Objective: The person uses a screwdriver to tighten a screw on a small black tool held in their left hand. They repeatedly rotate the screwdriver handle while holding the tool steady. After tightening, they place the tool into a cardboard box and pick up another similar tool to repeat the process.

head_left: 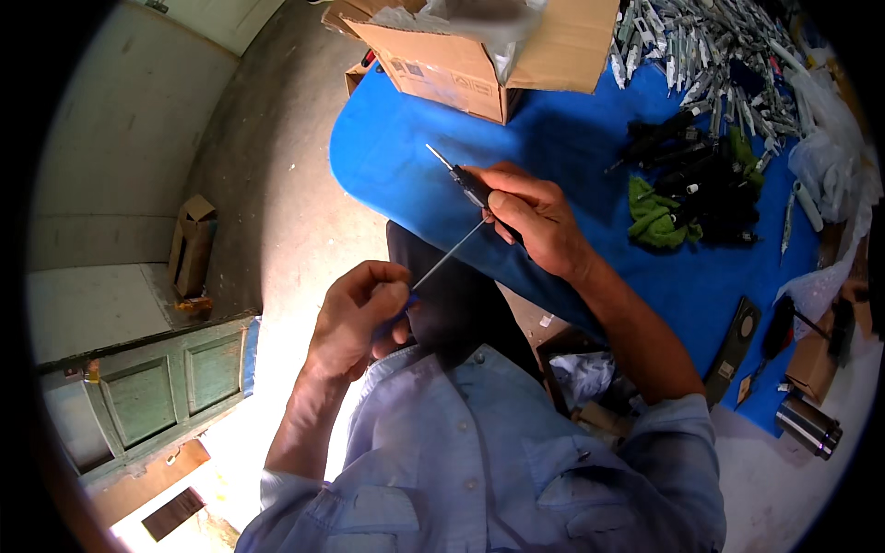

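My left hand (348,318) is closed round the blue handle of a screwdriver (449,252), most of the handle hidden by the fingers. Its thin metal shaft slants up and right to my right hand (535,219). Between the right thumb and fingers is a black pen-shaped tool (471,186) with a thin metal tip, pointing up and left. The shaft's end meets the tool or the fingers just below it; which one I cannot tell. Both hands are over my lap, by the edge of the blue-covered table (378,138).
An open cardboard box (442,74) stands at the table's far side. To the right lie black pen-shaped tools (710,194), a green cloth (656,217) and a heap of grey pen-shaped parts (710,55). A metal cylinder (809,426) is at the right edge, beside clear plastic wrap (825,166).
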A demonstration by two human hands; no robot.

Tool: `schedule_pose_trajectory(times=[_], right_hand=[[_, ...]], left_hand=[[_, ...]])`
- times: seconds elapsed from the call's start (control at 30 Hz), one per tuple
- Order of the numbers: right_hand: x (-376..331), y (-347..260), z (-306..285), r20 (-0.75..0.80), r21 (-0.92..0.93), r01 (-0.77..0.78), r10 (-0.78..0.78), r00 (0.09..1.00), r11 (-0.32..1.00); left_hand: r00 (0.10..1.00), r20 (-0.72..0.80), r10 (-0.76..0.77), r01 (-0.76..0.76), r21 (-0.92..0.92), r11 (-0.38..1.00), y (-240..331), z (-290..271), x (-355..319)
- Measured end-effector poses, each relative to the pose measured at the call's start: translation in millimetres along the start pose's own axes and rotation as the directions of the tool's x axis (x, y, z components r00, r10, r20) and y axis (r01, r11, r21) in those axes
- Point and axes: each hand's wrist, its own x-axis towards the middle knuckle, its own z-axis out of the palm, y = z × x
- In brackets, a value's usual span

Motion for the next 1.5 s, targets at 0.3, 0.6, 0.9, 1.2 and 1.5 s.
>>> schedule_pose_trajectory(times=[0.3, 0.6, 0.9, 1.2, 1.5], right_hand=[[0, -1, 0, -0.037, 0.086, -0.019, 0.022, 0.999, 0.996], [0, -1, -1, -0.073, 0.116, -0.011, 0.019, 0.997, 0.993], [1, 5, -3, -0.006, 0.081, -0.030, 0.031, 1.000, 0.996], [1, 4, -4, -0.042, 0.116, -0.042, 0.047, 0.998, 0.992], [-1, -2, -5, -0.038, 0.073, -0.078, 0.081, 0.996, 0.994]], left_hand=[[0.748, 0.209, 0.631, -0.535, 0.751, 0.386, -12, 10, -19], [0.552, 0.352, 0.756, -0.619, 0.780, 0.088, -21, 11, -5], [0.992, 0.099, -0.083, 0.098, -0.155, 0.983, -1, 0, 0], [0.925, 0.026, 0.378, -0.330, 0.544, 0.772, -4, 12, -18], [0.506, 0.374, 0.777, -0.529, 0.846, -0.063, -18, 19, -15]])
